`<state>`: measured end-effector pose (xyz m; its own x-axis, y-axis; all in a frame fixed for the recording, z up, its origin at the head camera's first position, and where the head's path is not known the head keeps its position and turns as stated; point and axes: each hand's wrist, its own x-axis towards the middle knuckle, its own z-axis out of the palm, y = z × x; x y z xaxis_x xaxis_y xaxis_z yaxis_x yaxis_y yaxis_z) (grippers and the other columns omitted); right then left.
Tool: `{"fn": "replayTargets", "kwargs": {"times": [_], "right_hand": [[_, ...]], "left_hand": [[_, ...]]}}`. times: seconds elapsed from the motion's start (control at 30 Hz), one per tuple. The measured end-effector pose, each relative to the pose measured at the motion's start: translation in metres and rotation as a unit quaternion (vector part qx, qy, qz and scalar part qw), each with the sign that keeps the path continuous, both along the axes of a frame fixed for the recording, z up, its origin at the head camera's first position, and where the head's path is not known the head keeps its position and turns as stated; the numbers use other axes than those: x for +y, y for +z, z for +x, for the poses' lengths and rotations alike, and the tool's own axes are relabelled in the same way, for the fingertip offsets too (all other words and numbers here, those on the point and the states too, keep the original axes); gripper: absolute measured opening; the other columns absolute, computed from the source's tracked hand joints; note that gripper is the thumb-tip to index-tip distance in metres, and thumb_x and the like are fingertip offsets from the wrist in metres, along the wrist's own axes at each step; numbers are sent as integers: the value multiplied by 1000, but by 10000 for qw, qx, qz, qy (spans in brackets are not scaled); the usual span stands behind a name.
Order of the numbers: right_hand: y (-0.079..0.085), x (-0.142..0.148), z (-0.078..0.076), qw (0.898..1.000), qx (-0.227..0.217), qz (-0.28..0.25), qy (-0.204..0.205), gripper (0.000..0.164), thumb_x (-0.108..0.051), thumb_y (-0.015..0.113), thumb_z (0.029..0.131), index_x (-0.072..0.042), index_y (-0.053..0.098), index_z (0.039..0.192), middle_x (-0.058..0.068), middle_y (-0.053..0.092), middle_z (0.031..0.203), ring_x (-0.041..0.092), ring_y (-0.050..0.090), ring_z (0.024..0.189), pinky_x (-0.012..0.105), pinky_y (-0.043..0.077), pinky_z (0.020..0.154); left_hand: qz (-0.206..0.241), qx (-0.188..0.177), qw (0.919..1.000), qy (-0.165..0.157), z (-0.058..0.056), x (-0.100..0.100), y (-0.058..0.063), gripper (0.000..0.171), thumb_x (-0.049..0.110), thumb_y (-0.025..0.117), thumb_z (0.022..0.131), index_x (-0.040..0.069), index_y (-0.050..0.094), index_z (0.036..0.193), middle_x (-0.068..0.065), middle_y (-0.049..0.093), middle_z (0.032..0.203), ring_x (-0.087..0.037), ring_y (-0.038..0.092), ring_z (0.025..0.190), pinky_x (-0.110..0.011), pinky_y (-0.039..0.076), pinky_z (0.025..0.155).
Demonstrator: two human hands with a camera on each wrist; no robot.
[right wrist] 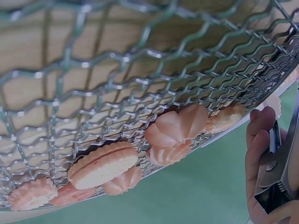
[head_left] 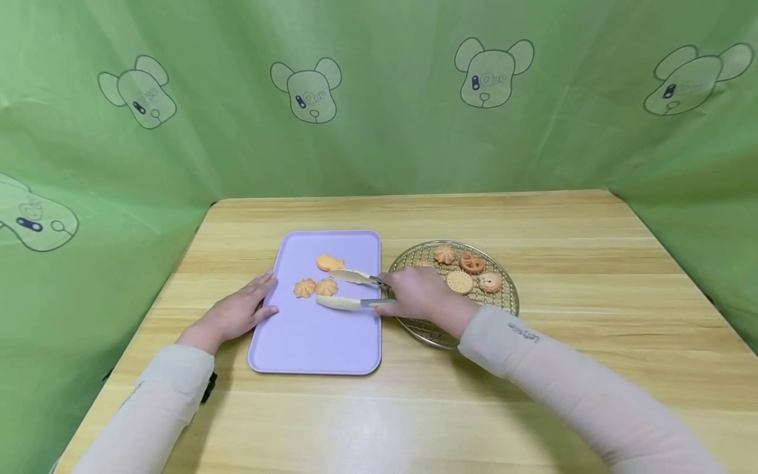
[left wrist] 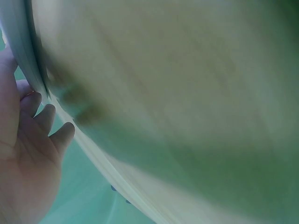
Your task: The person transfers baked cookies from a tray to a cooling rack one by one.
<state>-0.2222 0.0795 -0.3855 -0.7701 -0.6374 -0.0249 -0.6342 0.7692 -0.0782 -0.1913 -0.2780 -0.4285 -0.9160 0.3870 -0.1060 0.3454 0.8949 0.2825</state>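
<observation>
A lilac tray (head_left: 314, 342) lies left of the middle of the table. My left hand (head_left: 239, 309) rests at its left rim, fingers fairly straight; in the left wrist view the fingertips (left wrist: 46, 116) are right at the tray's edge. My right hand (head_left: 417, 289) grips a pair of tongs (head_left: 355, 303), whose spread pale tips reach over the tray. Between the tips sits one flower-shaped cookie (head_left: 326, 287). A second flower-shaped cookie (head_left: 304, 288) lies just left of it, and a fish-shaped cookie (head_left: 329, 263) lies farther back.
Under my right forearm stands a round wire rack (head_left: 423, 329). On it are a flower-shaped cookie (head_left: 444, 254), a pretzel-shaped cookie (head_left: 472, 263), a round pale cookie (head_left: 459, 282) and a cookie with a small face (head_left: 490, 282). Green curtains (head_left: 385, 158) hang behind the table.
</observation>
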Motion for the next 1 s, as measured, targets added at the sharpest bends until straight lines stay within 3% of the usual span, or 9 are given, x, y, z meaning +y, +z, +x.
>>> {"fn": "replayTargets", "kwargs": {"times": [0.3, 0.7, 1.0], "right_hand": [[-1, -5, -1, 10000, 39, 89, 7, 73, -62, 66, 79, -8, 60, 128, 2, 65, 77, 13, 56, 61, 32, 54, 53], [0, -7, -1, 9994, -11, 305, -176, 72, -62, 65, 80, -12, 59, 131, 6, 67, 81, 17, 61, 63, 33, 54, 51], [0, -6, 0, 9996, 139, 249, -21, 67, -60, 63, 83, -9, 61, 127, -1, 60, 67, 13, 55, 55, 29, 50, 45]], "left_hand": [[-26, -11, 10000, 17, 0, -2, -2, 66, 36, 48, 100, -1, 24, 149, -17, 17, 156, -36, 18, 141, -49, 21, 112], [12, -55, 10000, 40, 1, 1, 1, 65, 34, 49, 100, -1, 24, 149, -18, 17, 155, -36, 18, 141, -50, 21, 112], [16, -92, 9999, 57, 1, 1, 2, 65, 34, 49, 100, -1, 23, 150, -17, 17, 156, -36, 17, 141, -50, 21, 112]]}}
